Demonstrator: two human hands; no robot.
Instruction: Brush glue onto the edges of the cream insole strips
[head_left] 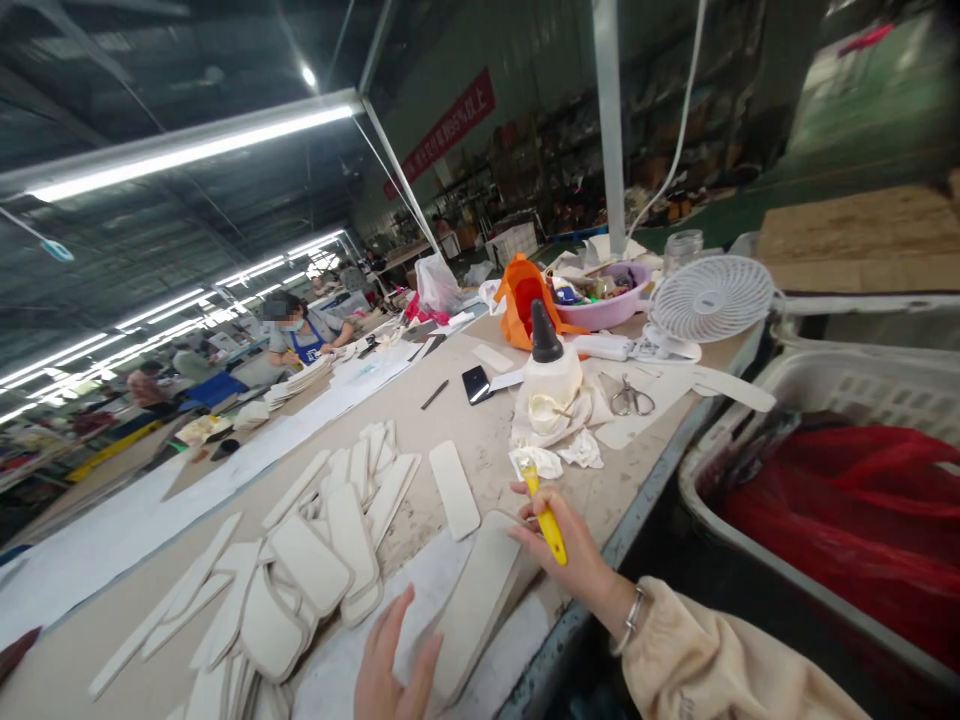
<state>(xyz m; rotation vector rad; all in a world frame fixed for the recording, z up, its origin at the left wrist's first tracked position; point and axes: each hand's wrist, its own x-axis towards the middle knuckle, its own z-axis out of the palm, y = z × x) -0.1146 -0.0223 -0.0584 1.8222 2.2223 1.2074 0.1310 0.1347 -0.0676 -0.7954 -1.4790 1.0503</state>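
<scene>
My right hand (576, 545) is closed around a yellow-handled brush (551, 530), its head pointing away from me. The fingertips of that hand are at the far end of a stack of long, round-cornered off-white panels (476, 600). Beside the near end of this stack is my left hand (394, 665), fingers spread and holding nothing. One single panel (454, 490) lies flat just beyond the stack. To the left spreads a loose heap of similar panels (311, 560). Past the brush stand a white bottle with a black nozzle (546, 340) and a small glue-crusted cup (547, 410).
Scissors (632, 397), a phone (475, 385), an orange bag (521, 300), a purple basin (611, 310) and a white fan (712, 300) occupy the table's far side. A crate (720, 510) with red plastic stands at the right edge. A co-worker (307, 335) sits across the table.
</scene>
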